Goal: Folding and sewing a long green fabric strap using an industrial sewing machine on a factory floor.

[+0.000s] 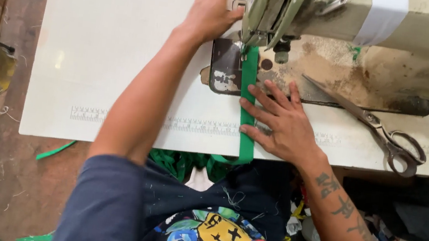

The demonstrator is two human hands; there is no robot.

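Nearest my camera is a dark blue shirt with a colourful print, just below the table's near edge. Across the left half the white top lies bare, wide room right out to the far-left corner. My left hand rests flat, fingers spread, holding nothing, against the sewing machine. A green strap runs from the needle over the near edge. My right hand presses flat beside it, fingertips touching. Scissors lie near the right edge.
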